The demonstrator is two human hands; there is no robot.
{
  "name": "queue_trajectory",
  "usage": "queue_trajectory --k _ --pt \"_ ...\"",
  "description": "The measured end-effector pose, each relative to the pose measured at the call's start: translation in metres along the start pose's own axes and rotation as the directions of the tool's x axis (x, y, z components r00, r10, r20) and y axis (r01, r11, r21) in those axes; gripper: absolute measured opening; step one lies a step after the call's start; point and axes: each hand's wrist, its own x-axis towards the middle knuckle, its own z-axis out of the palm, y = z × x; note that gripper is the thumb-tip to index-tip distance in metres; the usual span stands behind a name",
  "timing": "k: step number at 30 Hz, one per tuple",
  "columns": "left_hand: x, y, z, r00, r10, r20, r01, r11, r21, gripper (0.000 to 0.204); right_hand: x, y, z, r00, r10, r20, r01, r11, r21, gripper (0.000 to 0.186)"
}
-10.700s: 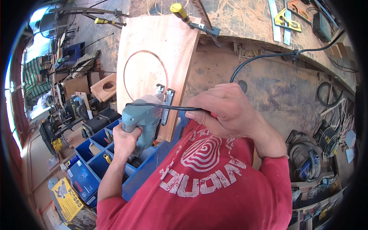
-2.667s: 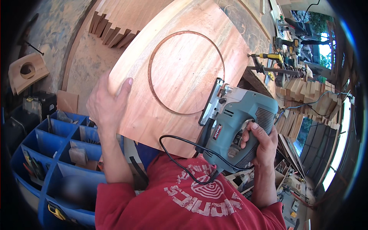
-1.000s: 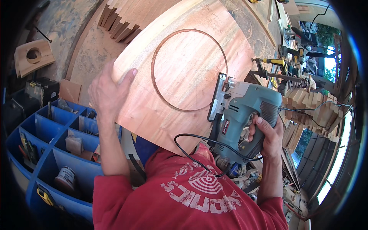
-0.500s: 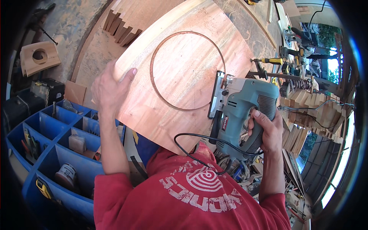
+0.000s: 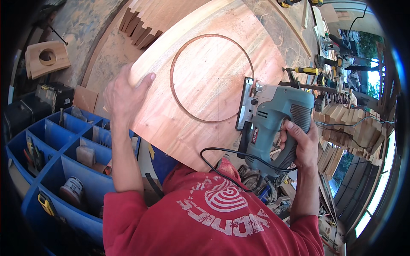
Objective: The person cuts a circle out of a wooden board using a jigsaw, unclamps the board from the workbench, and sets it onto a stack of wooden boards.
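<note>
A broad wooden board (image 5: 213,85) with a curved far edge lies in front of me, with a circular groove (image 5: 172,81) cut into its face. My left hand (image 5: 126,94) clasps the board's left edge, thumb on top and fingers over the side. In my right hand (image 5: 301,143) is a teal jigsaw (image 5: 271,111), held by its rear handle with the fingers wrapped round it. The jigsaw's metal shoe (image 5: 244,103) stands at the right side of the groove, tilted on edge. Its blade is hidden from view. A black cord (image 5: 226,150) loops from the saw across my shirt.
At left stands a blue divided bin (image 5: 60,149) with tools and a tin (image 5: 72,187). Beyond it sits a wooden block with a round hole (image 5: 48,56). Notched wood strips (image 5: 139,30) lie past the board. A yellow-handled clamp (image 5: 305,71) and stacked wood pieces (image 5: 354,123) are at right.
The whole scene has shifted slightly rightward in the picture. Both hands keep the same hold, and the jigsaw stays at about the same spot on the board.
</note>
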Motion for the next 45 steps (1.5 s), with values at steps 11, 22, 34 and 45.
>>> queue_trajectory --k 11,22,34,45 --pt "-0.016 -0.042 0.021 0.887 -0.099 -0.450 -0.121 0.892 -0.435 0.059 0.008 -0.003 -0.008 0.999 0.014 0.038 -0.013 0.999 -0.036 0.030" --pt "-0.133 -0.079 0.113 0.979 -0.060 0.195 0.152 -0.423 -0.893 0.087 0.010 -0.002 -0.017 0.997 -0.031 0.074 0.037 0.996 -0.085 0.034" --pt "-0.124 -0.049 0.125 0.989 -0.112 0.100 0.022 -0.550 -0.835 0.103 0.015 0.005 -0.021 0.992 -0.073 0.102 0.080 0.995 -0.064 0.036" --pt "-0.126 -0.056 0.130 0.962 -0.250 0.108 -0.026 -0.480 -0.877 0.097 0.016 -0.005 -0.019 0.988 -0.048 0.146 0.076 0.979 -0.190 0.032"
